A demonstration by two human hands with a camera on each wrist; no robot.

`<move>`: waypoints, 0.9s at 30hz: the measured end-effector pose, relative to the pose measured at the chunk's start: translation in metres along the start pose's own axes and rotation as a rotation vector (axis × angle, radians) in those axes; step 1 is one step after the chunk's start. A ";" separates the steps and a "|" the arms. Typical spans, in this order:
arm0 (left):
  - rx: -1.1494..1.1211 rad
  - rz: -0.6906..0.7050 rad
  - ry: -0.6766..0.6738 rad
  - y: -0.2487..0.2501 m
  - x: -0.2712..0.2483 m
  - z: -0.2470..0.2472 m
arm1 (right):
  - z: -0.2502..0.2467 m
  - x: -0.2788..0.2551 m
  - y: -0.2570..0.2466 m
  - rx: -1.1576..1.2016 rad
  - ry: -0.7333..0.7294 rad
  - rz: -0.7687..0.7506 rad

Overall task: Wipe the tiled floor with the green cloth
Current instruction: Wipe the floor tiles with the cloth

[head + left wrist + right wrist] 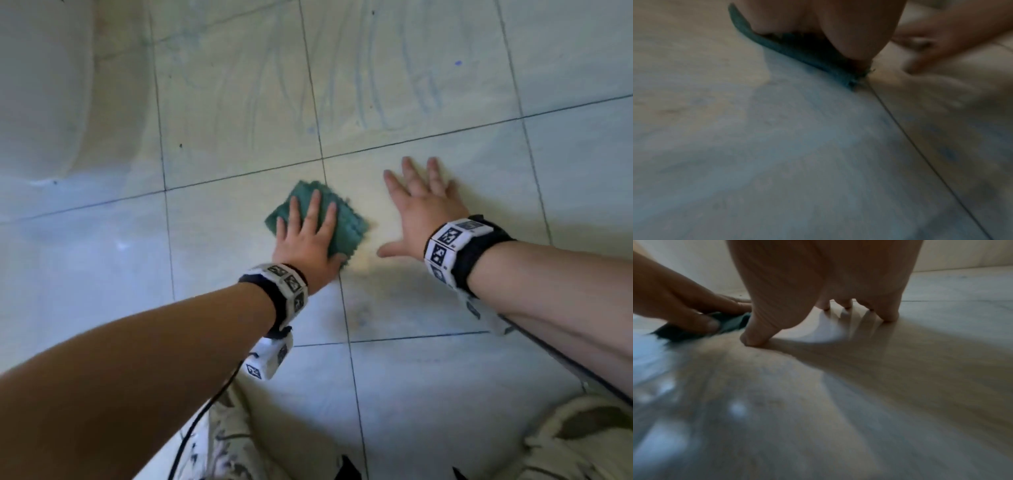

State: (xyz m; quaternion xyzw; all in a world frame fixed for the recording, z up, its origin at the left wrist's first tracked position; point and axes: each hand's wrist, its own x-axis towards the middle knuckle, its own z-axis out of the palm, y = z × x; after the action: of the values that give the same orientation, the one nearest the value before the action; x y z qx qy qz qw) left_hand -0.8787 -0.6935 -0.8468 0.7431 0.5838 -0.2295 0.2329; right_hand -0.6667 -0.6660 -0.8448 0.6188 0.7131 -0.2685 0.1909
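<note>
The left hand [308,240] lies flat on the green cloth [346,222], its fingers straight and spread, pressing the cloth on the tiled floor [428,377]. The cloth is square, rough like a scouring pad, with frayed edges, and sits across a dark grout line. The right hand [424,209] rests open on the bare tile just to the right, holding nothing. The floor is pale and glossy, with faint blue streaks farther away. Only the right wrist view shows the left thumb [709,324] lying on the cloth.
</note>
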 end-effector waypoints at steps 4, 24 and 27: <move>0.095 0.149 -0.094 0.027 -0.030 0.022 | 0.001 0.006 -0.029 -0.079 0.015 -0.096; 0.209 0.179 -0.087 -0.056 -0.084 0.047 | 0.003 -0.002 -0.037 -0.085 -0.003 -0.072; 0.309 0.354 -0.081 -0.007 -0.071 0.047 | 0.004 0.003 -0.037 -0.083 0.012 -0.089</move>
State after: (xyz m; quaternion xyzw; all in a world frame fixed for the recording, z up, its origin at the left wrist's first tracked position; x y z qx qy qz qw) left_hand -0.9042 -0.7752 -0.8410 0.8509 0.3925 -0.3016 0.1762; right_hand -0.7034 -0.6696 -0.8447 0.5796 0.7515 -0.2434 0.2001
